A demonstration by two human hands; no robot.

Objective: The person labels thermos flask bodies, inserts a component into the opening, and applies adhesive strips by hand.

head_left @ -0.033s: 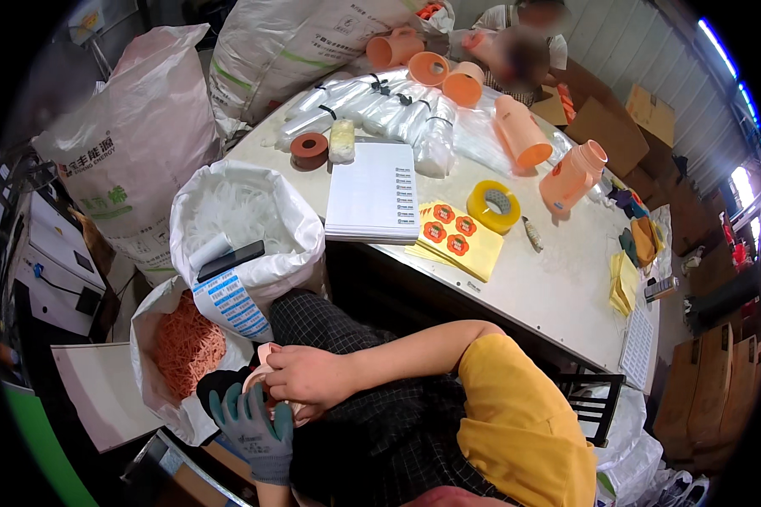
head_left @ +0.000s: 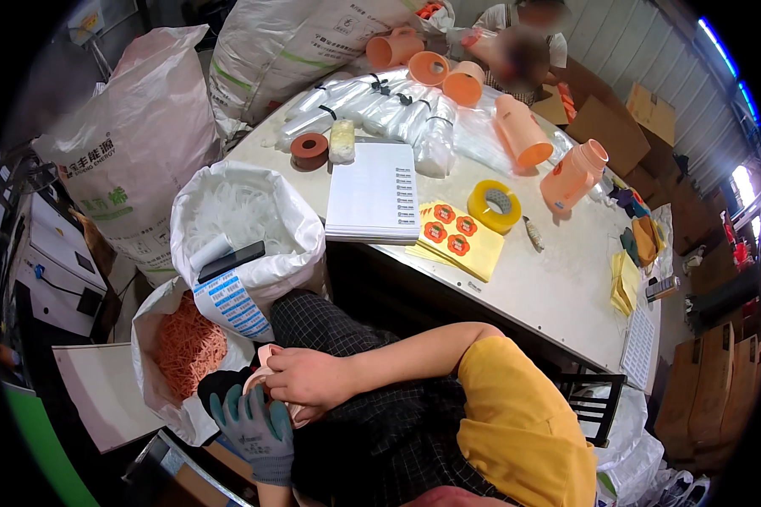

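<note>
Low over my lap, both hands hold a peach plastic piece point(head_left: 266, 354) with a curved, handle-like edge; most of it is hidden by my fingers. My right hand point(head_left: 304, 376), bare, closes round it from the right. In a grey glove with pale green fingertips, my left hand point(head_left: 254, 427) curls its fingers over the lower left side. Just left of them stands a white sack point(head_left: 148, 363) with a heap of thin peach plastic pieces point(head_left: 190, 351) inside. Behind it, another white sack point(head_left: 300, 262) contains clear plastic pieces point(head_left: 232, 207).
On the white table point(head_left: 533, 279) lie label sheets point(head_left: 372, 190), yellow sticker sheets point(head_left: 469, 249), a tape roll point(head_left: 478, 203), bundled clear bags point(head_left: 389, 110) and peach jug bodies point(head_left: 520, 131). A dark phone-like object point(head_left: 231, 262) rests on the sack. Another person point(head_left: 524, 51) is across the table.
</note>
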